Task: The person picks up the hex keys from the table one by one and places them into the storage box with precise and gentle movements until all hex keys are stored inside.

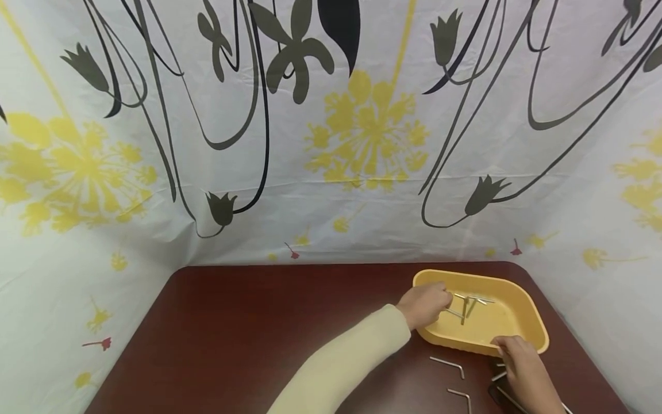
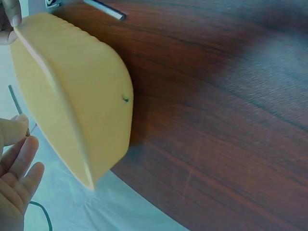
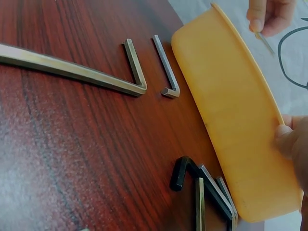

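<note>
The left hand (image 1: 425,306) pinches one rod (image 3: 266,44), the right hand (image 1: 526,371) one tray's rim (image 1: 462,344). Two hex keys (image 1: 447,363) lie separately, lower right in the head view, which alone shows overlapping gold rods (image 1: 464,313) inside.

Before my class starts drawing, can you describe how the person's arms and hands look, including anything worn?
A long, plain, pale cream sleeve reaches down to the left hand, with no print or marking visible on it. That hand is bare, with no glove. The right hand is ungloved too; no sleeve shows there before the picture's edge.
</note>
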Motion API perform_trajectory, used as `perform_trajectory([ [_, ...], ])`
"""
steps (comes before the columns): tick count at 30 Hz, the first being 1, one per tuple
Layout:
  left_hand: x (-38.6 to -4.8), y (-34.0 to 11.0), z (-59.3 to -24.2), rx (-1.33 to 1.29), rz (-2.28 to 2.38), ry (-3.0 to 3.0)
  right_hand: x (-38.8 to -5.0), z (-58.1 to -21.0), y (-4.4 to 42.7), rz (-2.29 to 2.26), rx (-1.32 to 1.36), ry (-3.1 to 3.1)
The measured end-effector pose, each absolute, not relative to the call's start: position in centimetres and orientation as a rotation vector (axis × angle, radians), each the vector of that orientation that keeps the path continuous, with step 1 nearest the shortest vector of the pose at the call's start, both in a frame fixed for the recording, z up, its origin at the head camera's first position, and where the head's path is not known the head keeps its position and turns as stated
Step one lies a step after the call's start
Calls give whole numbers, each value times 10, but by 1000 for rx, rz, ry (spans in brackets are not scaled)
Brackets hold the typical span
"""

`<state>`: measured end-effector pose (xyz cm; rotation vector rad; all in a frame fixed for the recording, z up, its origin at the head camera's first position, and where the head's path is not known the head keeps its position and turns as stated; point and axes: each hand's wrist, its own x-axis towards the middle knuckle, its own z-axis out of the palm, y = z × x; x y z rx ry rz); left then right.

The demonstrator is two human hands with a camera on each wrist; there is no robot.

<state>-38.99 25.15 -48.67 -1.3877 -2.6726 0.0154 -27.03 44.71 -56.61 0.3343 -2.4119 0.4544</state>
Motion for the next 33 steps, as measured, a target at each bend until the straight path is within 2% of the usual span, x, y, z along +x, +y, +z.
perform_trajectory([
  [12, -406, 278, -472, -1444, 156, -2681, -275, -567, 449, 472, 327, -2420],
  [33, -426, 318, -466, -1496, 213, -2738, -275, -572, 452, 497, 351, -2364],
])
